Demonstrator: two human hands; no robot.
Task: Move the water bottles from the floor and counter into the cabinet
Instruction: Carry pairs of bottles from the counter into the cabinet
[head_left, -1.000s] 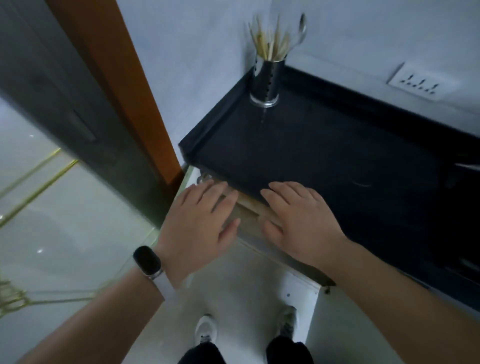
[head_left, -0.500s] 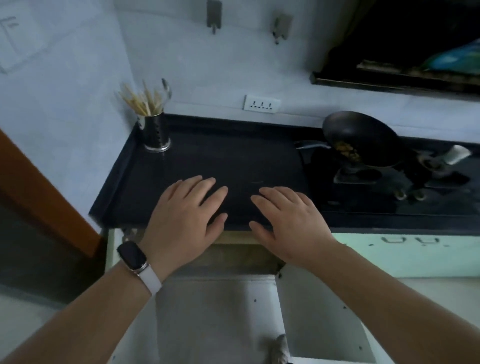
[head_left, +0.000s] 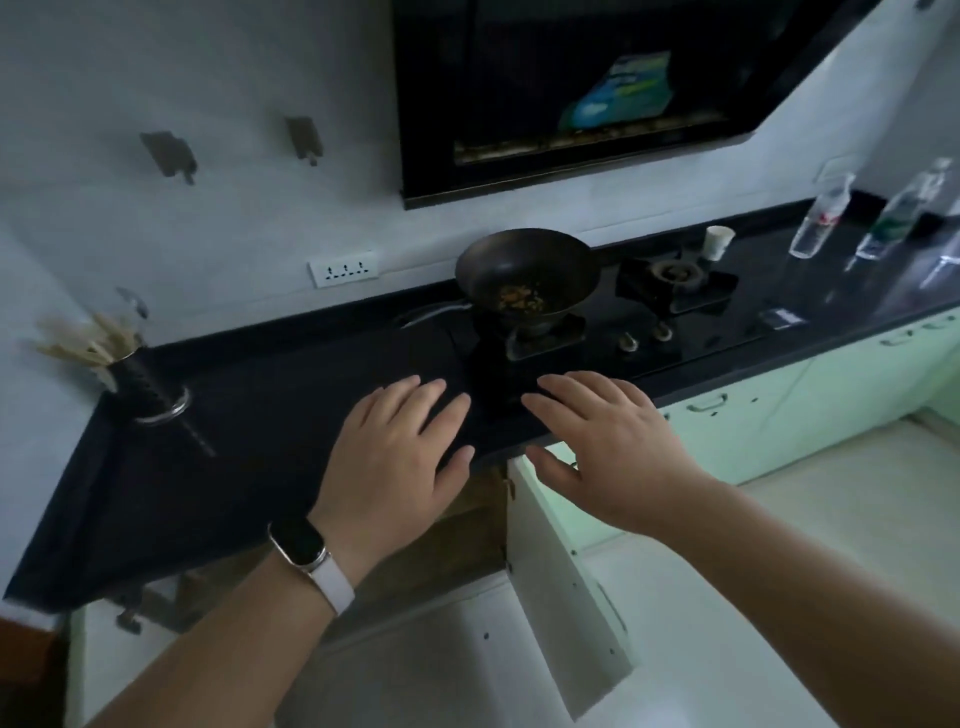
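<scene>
My left hand and my right hand hover palm-down, fingers spread and empty, over the front edge of the black counter. Below them the cabinet stands with its white door swung out toward me; its inside is hidden by my arms. Far right on the counter stand clear water bottles: one with a red label, one with a green label, and a blurred third at the frame's edge.
A black wok with food sits on the gas stove. A paper cup stands behind the second burner. A metal holder with chopsticks is at the counter's left end. A range hood hangs above. Pale green cabinets run right.
My view has swung up and to the right, from the counter's left corner to the stove and the bottles. Both hands stay spread and empty, now further right along the counter edge.
</scene>
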